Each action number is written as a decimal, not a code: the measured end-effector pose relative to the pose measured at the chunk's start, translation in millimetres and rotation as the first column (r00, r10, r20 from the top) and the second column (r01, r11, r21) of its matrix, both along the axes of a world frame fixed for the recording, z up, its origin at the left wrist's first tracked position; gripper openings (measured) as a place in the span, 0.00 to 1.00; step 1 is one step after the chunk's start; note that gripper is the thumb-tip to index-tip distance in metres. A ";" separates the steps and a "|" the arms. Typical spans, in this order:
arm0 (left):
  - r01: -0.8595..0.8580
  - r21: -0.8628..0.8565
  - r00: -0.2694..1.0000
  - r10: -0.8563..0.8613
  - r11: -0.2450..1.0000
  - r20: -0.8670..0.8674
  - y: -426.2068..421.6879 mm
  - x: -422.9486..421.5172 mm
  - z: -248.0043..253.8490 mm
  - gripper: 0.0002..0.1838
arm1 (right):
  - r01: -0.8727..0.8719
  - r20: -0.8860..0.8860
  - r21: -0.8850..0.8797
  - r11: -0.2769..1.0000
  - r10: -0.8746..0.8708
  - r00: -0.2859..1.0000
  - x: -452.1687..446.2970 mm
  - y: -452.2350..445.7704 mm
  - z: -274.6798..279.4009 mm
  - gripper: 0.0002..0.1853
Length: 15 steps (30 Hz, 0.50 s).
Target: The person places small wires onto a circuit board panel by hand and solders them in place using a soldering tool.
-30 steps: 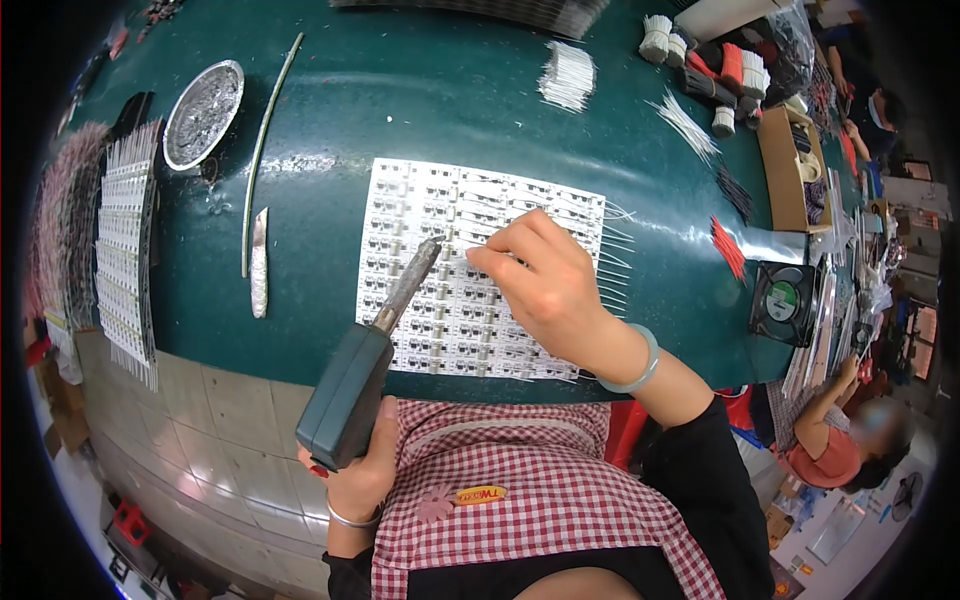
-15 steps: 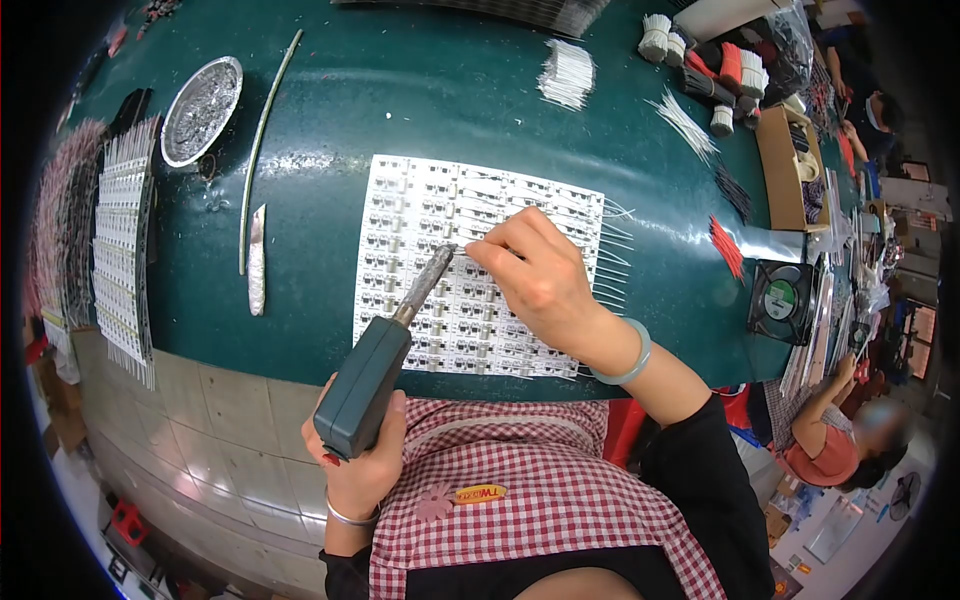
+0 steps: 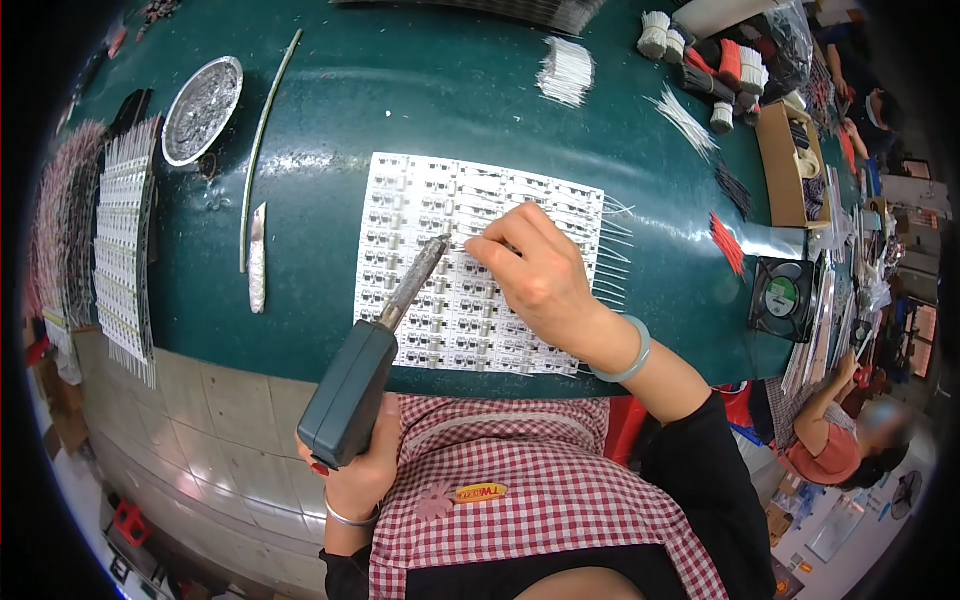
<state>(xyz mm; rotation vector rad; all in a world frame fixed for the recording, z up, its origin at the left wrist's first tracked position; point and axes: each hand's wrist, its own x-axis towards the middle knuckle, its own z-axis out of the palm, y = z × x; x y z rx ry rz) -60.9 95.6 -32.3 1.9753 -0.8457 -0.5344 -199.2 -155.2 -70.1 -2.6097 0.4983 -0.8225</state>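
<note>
A white panel of small circuit boards [image 3: 385,270] lies flat on the green table, with thin white wires [image 3: 616,262] sticking out past its right edge. Wrapped round the dark green handle of a soldering iron [image 3: 352,385] is my left hand [image 3: 365,475]. The iron's metal tip points up and right, at or just above the middle of the panel. My right hand [image 3: 540,270] rests over the panel, thumb and forefinger pinched just right of the tip. Whatever lies between those fingertips is too small to make out.
Left on the table are a metal bowl [image 3: 188,135], a long thin rod [image 3: 262,145], a silvery strip [image 3: 258,270] and stacked wired panels [image 3: 125,240]. White wires [image 3: 567,72], red wires [image 3: 727,245], a cardboard box [image 3: 775,165] and a fan [image 3: 780,300] lie rightward. Co-workers [image 3: 835,440] sit at right.
My left hand has drawn the soldering iron slightly down and left, and its tip is a little farther from my right fingertips. My right hand stays almost where it was.
</note>
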 end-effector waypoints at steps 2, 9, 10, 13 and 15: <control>0.016 -0.006 1.000 -0.016 1.000 -0.009 0.3 0.0 1.0 0.14 | 0.001 0.005 0.003 1.000 -0.001 1.000 0.5 -0.2 0.6 0.14; 0.011 0.016 1.000 -0.011 1.000 -0.018 2.5 -1.1 2.2 0.18 | 0.008 0.036 -0.071 0.997 -0.006 0.999 -1.5 2.9 6.0 0.13; 0.010 0.017 0.999 -0.010 1.000 -0.032 3.6 -0.9 1.8 0.17 | 0.002 0.035 -0.071 0.997 0.001 0.999 -1.7 3.5 5.2 0.13; 0.004 -0.011 1.000 -0.004 1.000 -0.023 1.3 -2.3 1.8 0.17 | -0.009 0.013 -0.059 0.998 0.010 1.000 -3.5 5.0 0.6 0.13; 0.024 -0.039 0.999 -0.025 0.999 -0.024 -0.8 -1.7 2.9 0.17 | -0.015 0.002 -0.050 0.999 0.015 1.000 -3.8 5.4 -0.8 0.13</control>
